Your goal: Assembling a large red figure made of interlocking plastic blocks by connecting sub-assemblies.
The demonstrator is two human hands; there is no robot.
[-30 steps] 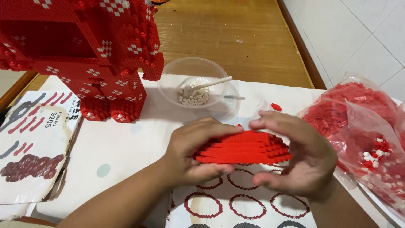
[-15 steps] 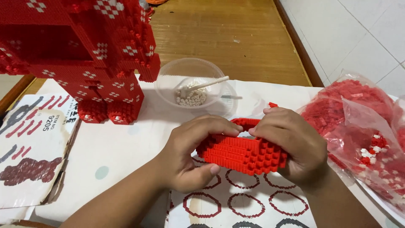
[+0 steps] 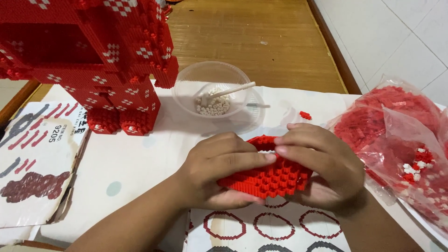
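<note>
A curved red piece built of tiny blocks (image 3: 273,179) is held between both hands above the table. My left hand (image 3: 217,170) grips its left side, fingers laid over the top. My right hand (image 3: 319,163) wraps around its right end, fingertips meeting the left hand's on the upper edge. The honeycomb-like underside of the piece faces me. A large red block model with white patterns (image 3: 93,60) stands at the far left.
A clear plastic bowl (image 3: 212,88) with small white blocks and a white tool sits behind the hands. A clear bag of red blocks (image 3: 401,140) lies at right. An instruction booklet (image 3: 35,158) lies at left, a printed sheet with ring patterns (image 3: 275,228) beneath the hands.
The red piece has been tilted from showing its layered side to showing its studded underside, and both hands have shifted their grip over its top edge.
</note>
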